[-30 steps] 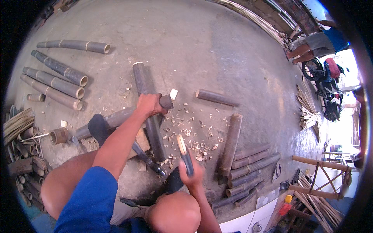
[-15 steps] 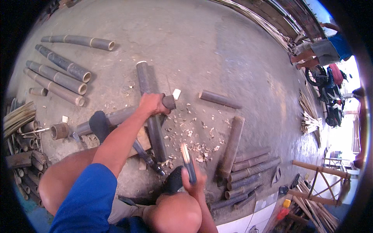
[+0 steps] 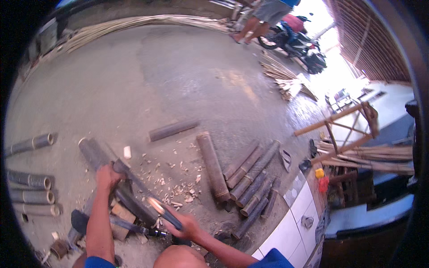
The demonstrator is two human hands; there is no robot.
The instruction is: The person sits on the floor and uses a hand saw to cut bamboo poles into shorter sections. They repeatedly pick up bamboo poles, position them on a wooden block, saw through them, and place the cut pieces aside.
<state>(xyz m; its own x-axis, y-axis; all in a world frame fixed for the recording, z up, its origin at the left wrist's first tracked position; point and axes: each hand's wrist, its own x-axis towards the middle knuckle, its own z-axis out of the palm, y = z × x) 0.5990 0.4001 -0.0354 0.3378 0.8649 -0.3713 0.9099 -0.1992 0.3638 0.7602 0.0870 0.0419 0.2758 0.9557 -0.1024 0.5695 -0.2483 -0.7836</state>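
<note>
Bamboo tube (image 3: 117, 167): I have its near end in the left hand (image 3: 108, 177), fingers closed around it. It lies across a second dark tube (image 3: 94, 155), its end just beyond the knuckles. The right hand (image 3: 190, 226) is wrapped around the handle (image 3: 166, 215) of a long-bladed tool. Its blade (image 3: 135, 182) points forward and left toward the held end; I cannot tell whether they touch, nor whether it is saw or knife.

Step in hand, as I judge it: blade work at the held end. The next move calls for a steady left grip, fingers clear of the edge, and a controlled right-hand stroke.

Below the crossing, I see a wooden block (image 3: 121, 219). Pale chips (image 3: 181, 193) litter the floor rightward. Farther out lie a short tube (image 3: 173, 130), a thicker tube (image 3: 212, 166) and a row of dark tubes (image 3: 254, 184).
</note>
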